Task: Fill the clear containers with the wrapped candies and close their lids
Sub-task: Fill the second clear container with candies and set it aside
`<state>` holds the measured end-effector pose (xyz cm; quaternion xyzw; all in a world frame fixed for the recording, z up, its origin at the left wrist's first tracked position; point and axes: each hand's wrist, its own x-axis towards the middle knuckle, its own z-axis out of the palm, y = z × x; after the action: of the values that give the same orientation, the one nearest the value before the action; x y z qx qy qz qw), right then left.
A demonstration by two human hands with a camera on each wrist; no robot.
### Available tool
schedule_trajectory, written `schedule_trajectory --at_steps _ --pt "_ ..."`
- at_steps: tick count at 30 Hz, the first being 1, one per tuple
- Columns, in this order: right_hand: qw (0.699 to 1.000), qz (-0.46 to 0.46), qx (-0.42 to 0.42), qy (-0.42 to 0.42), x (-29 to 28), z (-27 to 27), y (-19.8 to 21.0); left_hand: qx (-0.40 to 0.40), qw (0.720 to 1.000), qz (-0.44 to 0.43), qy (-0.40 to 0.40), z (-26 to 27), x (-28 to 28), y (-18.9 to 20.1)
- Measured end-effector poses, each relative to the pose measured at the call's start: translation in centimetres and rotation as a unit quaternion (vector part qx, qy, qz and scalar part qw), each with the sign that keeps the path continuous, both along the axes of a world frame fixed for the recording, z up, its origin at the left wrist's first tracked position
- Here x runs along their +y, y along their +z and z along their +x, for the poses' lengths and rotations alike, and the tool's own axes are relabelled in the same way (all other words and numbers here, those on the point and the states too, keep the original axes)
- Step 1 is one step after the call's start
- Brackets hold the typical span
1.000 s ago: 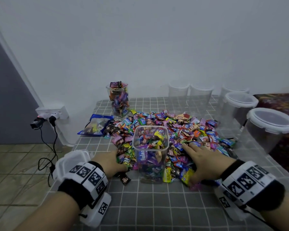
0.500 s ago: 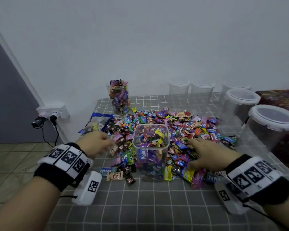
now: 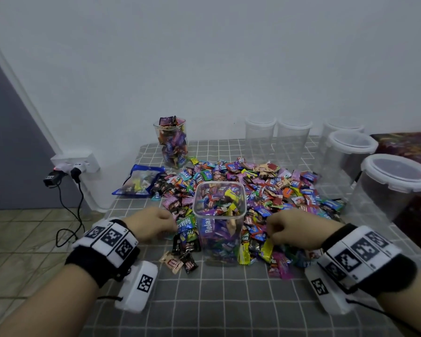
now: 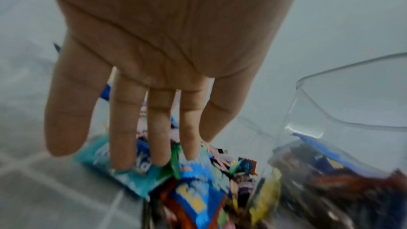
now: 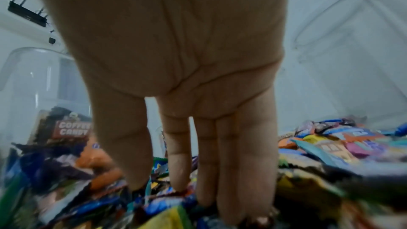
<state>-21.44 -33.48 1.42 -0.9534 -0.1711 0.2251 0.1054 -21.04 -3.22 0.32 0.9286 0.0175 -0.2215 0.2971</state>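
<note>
**Both hands down in the candy pile beside a square container**

A square clear container (image 3: 219,222), lidless and filled nearly to its rim with wrapped candies, stood on the grey checked tablecloth (image 3: 229,300) at the near edge of a wide pile of wrapped candies (image 3: 265,188). The left hand (image 3: 153,223) lay just left of the container; the left wrist view showed its fingers (image 4: 123,128) straight and slightly spread, the tips pressing down on a teal wrapper (image 4: 130,178) and the blue ones next to it, with nothing closed in the palm. The right hand (image 3: 299,229) lay just right of the container, and the right wrist view showed its fingers (image 5: 244,171) straight and close together, the tips sunk among the wrappers; whether any candy was caught beneath them could not be told.

At the back left stood a round clear jar (image 3: 171,144), heaped with candies above its rim and lidless. A blue candy bag (image 3: 139,181) lay flat to the left of the pile. Two empty clear containers (image 3: 276,139) stood open at the back, and three lidded containers (image 3: 394,183) stood along the right edge. A wall socket (image 3: 77,164) with plugs and black cables hung left of the table.
</note>
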Motion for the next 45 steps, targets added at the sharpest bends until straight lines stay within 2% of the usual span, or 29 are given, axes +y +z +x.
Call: schedule_trajectory --at_steps 2,5,7,10,11,12,14,16,18,21,22,24,25,27,29,30,32,35,38,41,45 --pt "1.0 0.008 -0.028 -0.005 -0.3 0.1 0.3 -0.032 0.999 0.027 0.012 -0.2 0.8 1.0" --pt "1.0 0.006 -0.017 -0.002 -0.9 -0.2 0.8 0.005 0.996 0.088 0.001 -1.1 2.0 2.2" --pt "1.0 -0.016 0.004 0.002 -1.4 -0.3 0.9 0.038 0.986 0.161 -0.024 -1.8 2.4 2.4" --pt "0.997 -0.059 0.047 -0.006 -1.8 -0.6 0.5 0.035 0.938 0.33 -0.096 -2.6 2.1 1.9" --pt "0.995 -0.065 0.068 -0.013 -1.8 -0.6 0.3 0.023 0.923 0.366 -0.116 -2.8 1.9 1.6" --pt "0.994 -0.066 0.088 -0.02 -1.8 -0.7 0.1 0.014 0.92 0.372 -0.127 -3.0 1.6 1.4" --pt "0.992 -0.057 0.106 -0.025 -1.7 -0.6 -0.2 0.011 0.933 0.334 -0.132 -3.0 0.9 1.1" --pt "0.994 -0.043 0.102 -0.018 -1.4 -0.3 -0.7 0.009 0.961 0.246 -0.123 -2.4 0.6 0.3" --pt "0.997 -0.022 0.076 -0.011 -1.0 0.2 -1.1 -0.011 0.978 0.174 -0.117 -1.9 0.3 -0.2" --pt "0.999 0.026 0.014 -0.01 -0.6 0.6 -1.3 -0.041 0.996 0.042 -0.062 -1.1 0.0 -0.5" --pt "0.999 0.033 -0.012 -0.01 -0.7 0.6 -1.1 -0.059 0.996 0.025 -0.054 -0.9 -0.1 -0.4" --pt "0.998 0.046 -0.046 -0.01 -1.1 0.6 -0.5 -0.104 0.99 0.064 -0.064 -0.8 -0.3 0.3" --pt "0.998 0.053 -0.036 -0.012 -1.3 0.5 -0.2 -0.115 0.987 0.079 -0.075 -0.9 -0.4 0.6" --pt "0.996 0.073 0.045 -0.008 -1.3 0.1 0.2 -0.045 0.995 0.023 -0.087 -1.1 -1.0 0.8" --pt "0.986 0.076 0.151 0.004 -0.9 -0.6 0.3 0.098 0.989 -0.053 -0.093 -1.6 -1.7 0.5" --pt "0.977 0.069 0.2 0.009 -0.6 -0.9 0.0 0.147 0.981 -0.062 -0.106 -1.7 -2.0 0.2" --pt "0.966 0.051 0.252 0.022 0.1 -1.4 -0.6 0.188 0.973 -0.041 -0.124 -1.9 -2.4 -0.7" --pt "0.98 0.028 0.194 0.044 0.9 -1.1 -1.3 0.174 0.977 -0.012 -0.12 -1.6 -2.8 -1.2" --pt "0.995 0.019 0.088 0.048 1.2 -0.4 -0.8 0.091 0.986 0.034 -0.139 -0.7 -2.7 -0.5" --pt "1.0 0.014 0.009 0.023 1.2 0.3 0.0 0.025 0.981 0.079 -0.173 -0.1 -2.3 0.4" --pt "0.991 0.042 -0.121 -0.036 1.5 0.8 0.4 -0.127 0.974 0.162 -0.098 0.3 -1.9 1.2"
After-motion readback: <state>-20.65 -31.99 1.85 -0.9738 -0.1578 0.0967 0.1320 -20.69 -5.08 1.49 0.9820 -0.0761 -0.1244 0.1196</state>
